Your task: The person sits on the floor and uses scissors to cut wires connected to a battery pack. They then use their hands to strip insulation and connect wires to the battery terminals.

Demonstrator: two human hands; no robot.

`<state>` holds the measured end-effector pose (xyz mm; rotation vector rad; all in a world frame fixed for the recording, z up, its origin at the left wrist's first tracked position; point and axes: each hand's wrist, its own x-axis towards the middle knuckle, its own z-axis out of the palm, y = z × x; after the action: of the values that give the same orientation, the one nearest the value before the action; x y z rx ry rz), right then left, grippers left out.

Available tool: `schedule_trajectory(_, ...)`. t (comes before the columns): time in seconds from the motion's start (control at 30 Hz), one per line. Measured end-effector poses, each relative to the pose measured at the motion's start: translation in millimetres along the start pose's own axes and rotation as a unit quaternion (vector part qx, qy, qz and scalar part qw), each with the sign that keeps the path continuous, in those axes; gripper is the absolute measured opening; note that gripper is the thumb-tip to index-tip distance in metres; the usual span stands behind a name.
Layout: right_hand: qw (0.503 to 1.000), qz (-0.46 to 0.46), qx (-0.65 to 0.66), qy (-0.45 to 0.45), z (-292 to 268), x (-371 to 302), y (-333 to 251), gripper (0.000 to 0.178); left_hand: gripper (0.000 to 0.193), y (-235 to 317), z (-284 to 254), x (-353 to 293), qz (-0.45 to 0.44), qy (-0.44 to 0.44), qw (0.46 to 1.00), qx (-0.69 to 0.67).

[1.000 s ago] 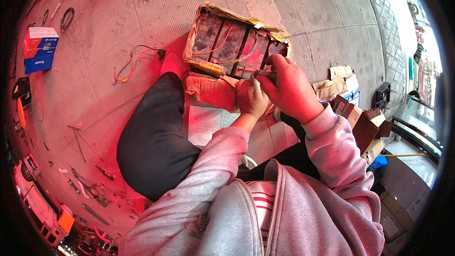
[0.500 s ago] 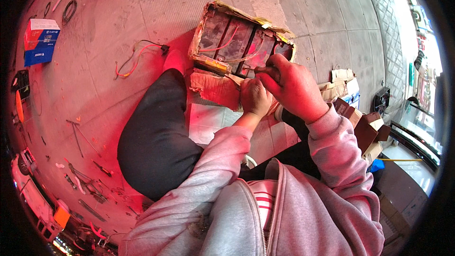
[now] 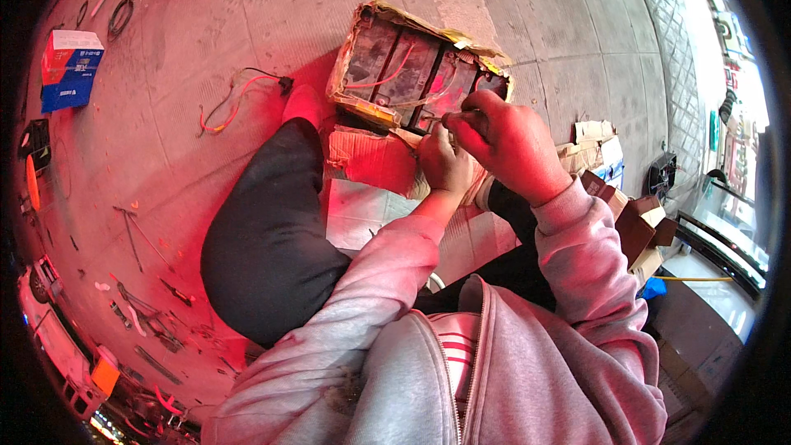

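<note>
A torn cardboard box (image 3: 346,56) lies on the floor in front of me, its top cut away. Inside sit several dark battery blocks (image 3: 409,66) with red and pale wires running across them. My right hand (image 3: 515,144) is closed around a screwdriver (image 3: 430,119); most of its handle is hidden, and its thin metal shaft points left over the near edge of the batteries. Just below that shaft, at the box's near rim, my left hand (image 3: 445,163) has its fingers curled together. What they pinch, if anything, is hidden.
A red and black cable with a plug (image 3: 239,103) lies left of the box. A blue and red carton (image 3: 72,70) stands far left, with scattered tools (image 3: 152,313) below it. Opened cardboard boxes (image 3: 638,227) are at right, beside a black fan-like part (image 3: 662,175).
My right hand has turned slightly around the screwdriver, so less of its handle shows. My left fingers have shifted a little upward at the box's rim. The box stays in place.
</note>
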<state>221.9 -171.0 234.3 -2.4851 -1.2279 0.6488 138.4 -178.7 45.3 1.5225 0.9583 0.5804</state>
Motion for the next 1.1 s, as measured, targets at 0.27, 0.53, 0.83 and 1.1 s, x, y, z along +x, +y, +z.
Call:
schedule_trajectory(0.27,0.999,0.048,0.007,0.014,2.5,4.5,3.4,0.039,0.046,32.6,17.5,6.5,-0.280,0.056,0.871,-0.400)
schedule_trajectory(0.53,0.999,0.026,0.035,-0.018,-1.1,4.3,4.4,0.030,0.060,100.1,-17.4,43.3,-0.525,-0.036,0.568,-0.633)
schedule_trajectory(0.83,0.997,-0.061,0.038,-0.033,-4.4,8.8,8.2,0.035,0.058,78.3,-10.9,39.0,-0.451,-0.113,0.561,-0.684)
schedule_trajectory(1.1,0.996,-0.076,0.010,-0.052,-7.4,10.7,10.0,0.034,0.048,75.6,-18.5,35.5,-0.395,-0.146,0.529,-0.737)
